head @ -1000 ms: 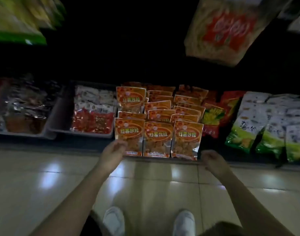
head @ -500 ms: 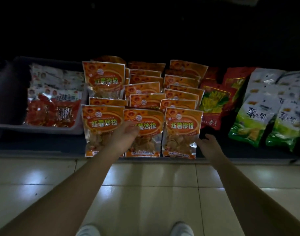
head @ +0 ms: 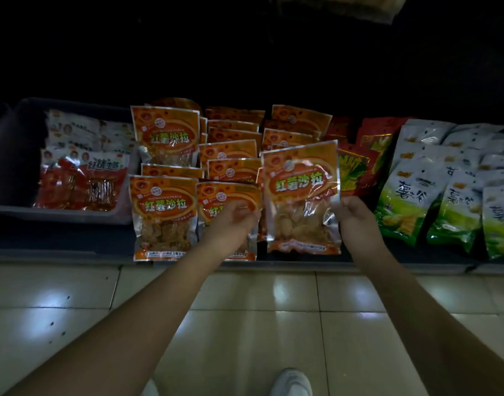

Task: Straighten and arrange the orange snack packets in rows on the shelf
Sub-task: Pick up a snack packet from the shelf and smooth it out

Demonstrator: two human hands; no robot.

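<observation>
Several orange snack packets stand in three rows on the low dark shelf [head: 59,247]. My right hand [head: 356,215] pinches the right edge of the front right orange packet [head: 301,195], which is lifted and tilted a little. My left hand [head: 233,221] rests on the front middle orange packet [head: 225,201] with its fingers curled at the packet's right edge. The front left orange packet [head: 163,215] stands untouched. Behind it a taller orange packet [head: 166,135] leans upright.
A grey bin [head: 56,214] with red and white packets sits at the left. Red packets [head: 368,155] and white-green bags [head: 411,201] fill the shelf to the right. Beige floor tiles [head: 245,324] and my white shoe [head: 292,381] lie below.
My right hand took hold of the front right packet and raised it. My left hand shifted right from the front left packet onto the middle one. The camera moved closer.
</observation>
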